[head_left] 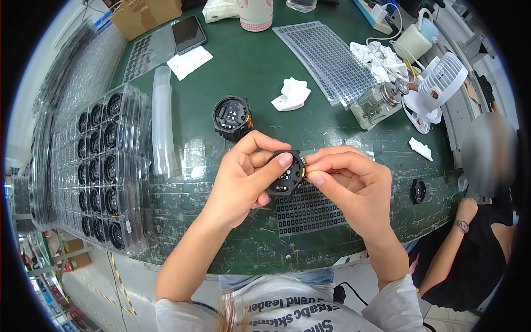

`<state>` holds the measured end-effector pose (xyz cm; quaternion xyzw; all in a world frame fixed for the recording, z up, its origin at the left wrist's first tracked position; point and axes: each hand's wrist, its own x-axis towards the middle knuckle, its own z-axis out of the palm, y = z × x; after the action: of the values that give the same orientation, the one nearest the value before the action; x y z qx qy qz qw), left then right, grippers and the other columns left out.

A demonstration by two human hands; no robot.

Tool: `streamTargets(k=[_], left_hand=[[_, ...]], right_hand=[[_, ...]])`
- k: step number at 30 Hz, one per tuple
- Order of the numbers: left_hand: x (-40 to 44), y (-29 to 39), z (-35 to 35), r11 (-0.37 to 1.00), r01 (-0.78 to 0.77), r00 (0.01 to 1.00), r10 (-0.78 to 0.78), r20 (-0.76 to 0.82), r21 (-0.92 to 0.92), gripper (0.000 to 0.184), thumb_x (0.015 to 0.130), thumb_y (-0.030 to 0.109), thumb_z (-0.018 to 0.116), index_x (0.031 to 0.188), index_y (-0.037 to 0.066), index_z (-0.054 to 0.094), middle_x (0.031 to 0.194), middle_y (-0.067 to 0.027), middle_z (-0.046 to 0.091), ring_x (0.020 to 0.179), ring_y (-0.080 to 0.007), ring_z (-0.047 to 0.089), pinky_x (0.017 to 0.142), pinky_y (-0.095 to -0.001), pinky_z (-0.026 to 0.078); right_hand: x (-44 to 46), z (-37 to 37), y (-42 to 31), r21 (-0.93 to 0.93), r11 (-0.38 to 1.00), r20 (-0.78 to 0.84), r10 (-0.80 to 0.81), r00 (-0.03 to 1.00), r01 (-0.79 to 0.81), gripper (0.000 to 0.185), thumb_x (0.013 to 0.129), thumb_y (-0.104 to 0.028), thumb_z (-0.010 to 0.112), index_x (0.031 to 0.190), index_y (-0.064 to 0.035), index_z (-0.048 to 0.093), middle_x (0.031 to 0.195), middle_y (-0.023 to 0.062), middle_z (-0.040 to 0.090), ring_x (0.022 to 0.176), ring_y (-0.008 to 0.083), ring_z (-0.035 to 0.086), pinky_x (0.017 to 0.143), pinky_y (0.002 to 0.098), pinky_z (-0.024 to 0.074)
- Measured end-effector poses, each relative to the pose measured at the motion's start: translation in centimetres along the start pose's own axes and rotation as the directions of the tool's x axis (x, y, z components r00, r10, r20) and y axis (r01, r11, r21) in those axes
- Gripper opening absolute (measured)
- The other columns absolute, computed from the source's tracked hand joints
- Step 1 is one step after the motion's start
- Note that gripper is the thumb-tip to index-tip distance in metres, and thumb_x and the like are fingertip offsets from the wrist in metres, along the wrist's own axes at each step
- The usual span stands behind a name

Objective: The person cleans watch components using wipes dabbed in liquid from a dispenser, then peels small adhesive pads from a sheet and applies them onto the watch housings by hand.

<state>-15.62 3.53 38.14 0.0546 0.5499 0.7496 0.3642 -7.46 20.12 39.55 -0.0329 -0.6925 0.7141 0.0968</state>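
Over the near side of the green bench [232, 61], black watch case [287, 185] held in the left hand [235, 188], thumb across its face. Right hand [359, 196]: grip pinching a small orange side piece [304, 172] at the case's edge. Risks, as judged: off-angle pressure could skew or flick the piece loose; a slack left thumb could let the case twist, dropping it onto the dotted sheet [310, 213] below.

Obscured and cropped items.
Co-worker's head [489, 155]: blurred. Pink-patterned cup [255, 15]: cut off at top edge. Black watch case [287, 180]: partly covered by left hand [246, 177].
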Motion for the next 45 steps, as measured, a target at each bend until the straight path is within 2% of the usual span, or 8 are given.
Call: streamTargets(k=[5, 7, 28, 37, 39, 42, 44, 45], left_hand=[[0.1, -0.1, -0.1, 1.000, -0.002, 1.000, 0.002, -0.005, 0.002, 0.015, 0.091, 0.012, 0.060, 0.102, 0.005, 0.052, 0.080, -0.0045, 0.065, 0.047, 0.0007, 0.046, 0.035, -0.0139, 0.030], [0.0, -0.1, 0.0, 1.000, -0.008, 1.000, 0.008, -0.010, 0.008, 0.015, 0.091, 0.012, 0.060, 0.102, 0.005, 0.052, 0.080, -0.0047, 0.065, 0.047, 0.0008, 0.046, 0.035, -0.0138, 0.030], [0.2, -0.2, -0.1, 1.000, -0.020, 1.000, 0.021, -0.008, 0.016, 0.015, 0.091, 0.012, 0.060, 0.102, 0.005, 0.052, 0.078, -0.0033, 0.064, 0.045, 0.0008, 0.044, 0.035, -0.0140, 0.030], [0.0, -0.2, 0.2, 0.999, -0.036, 0.999, 0.037, -0.031, 0.029, 0.015, 0.091, 0.012, 0.060, 0.102, 0.006, 0.052, 0.082, -0.0037, 0.065, 0.050, 0.0005, 0.048, 0.036, -0.0142, 0.031], [0.1, -0.2, 0.5, 0.999, -0.035, 0.997, 0.036, -0.063, 0.028, 0.011, 0.092, 0.009, 0.057, 0.100, 0.005, 0.052, 0.077, -0.0029, 0.062, 0.043, 0.0013, 0.039, 0.033, -0.0137, 0.027], [-0.1, -0.2, 0.4, 0.999, -0.036, 0.998, 0.037, -0.048, 0.013, 0.010, 0.092, 0.009, 0.058, 0.100, 0.006, 0.052, 0.077, -0.0018, 0.061, 0.044, 0.0011, 0.040, 0.034, -0.0141, 0.027], [0.0, -0.5, 0.0, 0.997, -0.052, 0.995, 0.056, -0.077, 0.059, 0.014, 0.090, 0.012, 0.062, 0.100, 0.005, 0.054, 0.079, -0.0028, 0.063, 0.047, -0.0005, 0.044, 0.035, -0.0156, 0.029], [0.1, -0.6, -0.1, 0.995, -0.064, 0.993, 0.071, -0.094, 0.080, 0.013, 0.089, 0.011, 0.063, 0.099, 0.006, 0.056, 0.078, -0.0019, 0.062, 0.047, -0.0010, 0.044, 0.035, -0.0158, 0.028]], right_hand=[[0.0, 0.1, -0.1, -0.009, 1.000, 0.000, 0.008, 1.000, -0.008, 0.011, 0.082, 0.004, 0.064, 0.094, 0.0054, 0.066, 0.105, 0.0129, 0.059, 0.093, 0.0166, 0.063, 0.083, 0.0268, 0.0555], [0.0, 0.2, -0.4, -0.003, 0.999, -0.017, 0.036, 0.999, -0.036, 0.013, 0.081, 0.008, 0.063, 0.093, 0.0085, 0.064, 0.105, 0.0162, 0.060, 0.092, 0.0177, 0.062, 0.083, 0.0276, 0.0525], [0.1, 0.1, -0.2, 0.022, 0.998, -0.017, 0.051, 0.999, -0.051, 0.014, 0.080, 0.009, 0.064, 0.094, 0.0083, 0.065, 0.105, 0.0159, 0.060, 0.093, 0.0182, 0.063, 0.084, 0.0281, 0.0529], [0.0, 0.4, 0.0, 0.059, 0.997, -0.033, 0.048, 0.998, -0.046, 0.012, 0.081, 0.007, 0.064, 0.093, 0.0078, 0.065, 0.105, 0.0152, 0.060, 0.092, 0.0176, 0.062, 0.085, 0.0278, 0.0525], [0.0, 0.4, 0.1, 0.061, 0.997, -0.038, 0.044, 0.998, -0.041, 0.012, 0.081, 0.007, 0.064, 0.093, 0.0080, 0.065, 0.105, 0.0152, 0.060, 0.092, 0.0175, 0.062, 0.085, 0.0278, 0.0523], [-0.2, 0.5, 0.5, 0.047, 0.998, -0.042, 0.035, 0.999, -0.033, 0.011, 0.081, 0.006, 0.065, 0.092, 0.0061, 0.066, 0.105, 0.0138, 0.061, 0.093, 0.0169, 0.062, 0.085, 0.0278, 0.0519], [-0.2, 0.7, 1.4, 0.049, 0.999, -0.063, -0.015, 0.998, 0.018, 0.011, 0.081, 0.005, 0.065, 0.093, 0.0033, 0.067, 0.105, 0.0126, 0.061, 0.092, 0.0157, 0.062, 0.083, 0.0272, 0.0519], [-0.1, 0.7, 1.6, 0.072, 0.997, -0.052, 0.012, 0.999, -0.008, 0.011, 0.082, 0.003, 0.066, 0.092, 0.0020, 0.067, 0.104, 0.0119, 0.061, 0.092, 0.0154, 0.062, 0.082, 0.0268, 0.0516]])
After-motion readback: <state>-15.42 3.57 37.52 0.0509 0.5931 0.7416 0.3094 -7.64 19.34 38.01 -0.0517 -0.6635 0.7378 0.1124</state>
